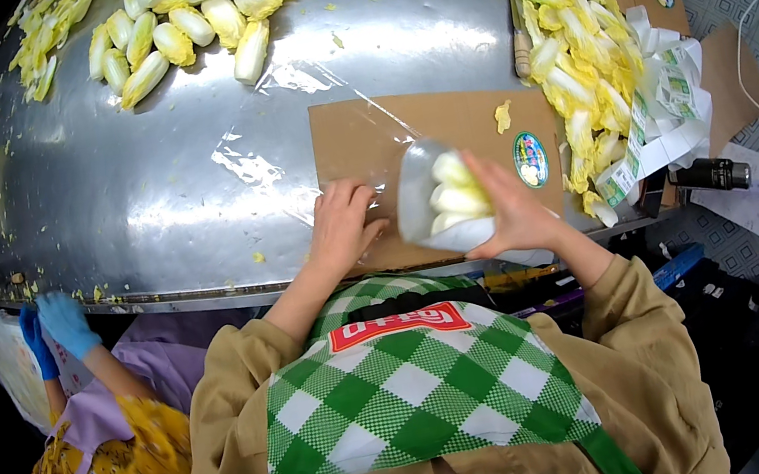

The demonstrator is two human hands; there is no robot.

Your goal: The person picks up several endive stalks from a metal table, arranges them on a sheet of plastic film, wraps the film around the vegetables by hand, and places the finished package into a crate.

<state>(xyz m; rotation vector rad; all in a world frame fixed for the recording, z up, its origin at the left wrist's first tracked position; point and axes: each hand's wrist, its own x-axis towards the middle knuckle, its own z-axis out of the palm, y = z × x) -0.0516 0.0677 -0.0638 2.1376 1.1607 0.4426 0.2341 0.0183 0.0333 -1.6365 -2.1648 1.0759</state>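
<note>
My right hand holds a clear plastic bag with a few pale small cabbages inside, lifted above the near edge of a flat brown cardboard sheet. My left hand rests with fingers curled on the cardboard's near left corner, touching clear plastic film that lies there. A pile of yellow-green small cabbages lies just right of the cardboard, beyond my right hand.
The steel table carries another spread of cabbages at the far left. A wooden-handled knife lies beside the right pile, next to strips of printed labels. At lower left a person's blue-gloved hands reach the table edge.
</note>
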